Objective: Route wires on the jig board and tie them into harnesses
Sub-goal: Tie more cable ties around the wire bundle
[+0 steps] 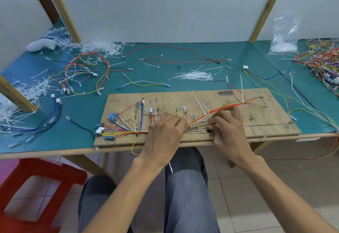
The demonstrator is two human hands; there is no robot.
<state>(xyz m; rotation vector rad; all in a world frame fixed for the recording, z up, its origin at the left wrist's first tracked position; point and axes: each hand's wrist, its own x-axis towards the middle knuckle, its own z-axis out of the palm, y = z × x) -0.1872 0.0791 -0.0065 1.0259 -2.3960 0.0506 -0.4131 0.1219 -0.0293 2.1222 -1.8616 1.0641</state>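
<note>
Left hand point(165, 133) pinches wire bundle point(220, 108); right hand point(227, 132) is blurred, its grip unclear

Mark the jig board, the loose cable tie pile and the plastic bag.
jig board point(275, 116): head view, bare wood, right end.
cable tie pile point(196, 76): head view, bundle's middle.
plastic bag point(284, 37): head view, clear middle.

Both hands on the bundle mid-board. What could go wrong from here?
The yellow loop hanging over the front edge of the jig board could snag on a knee. The uncut zip-tie tail beside the right hand may snag it. Pulling the wire bundle with the left hand might shift routed branches.
</note>
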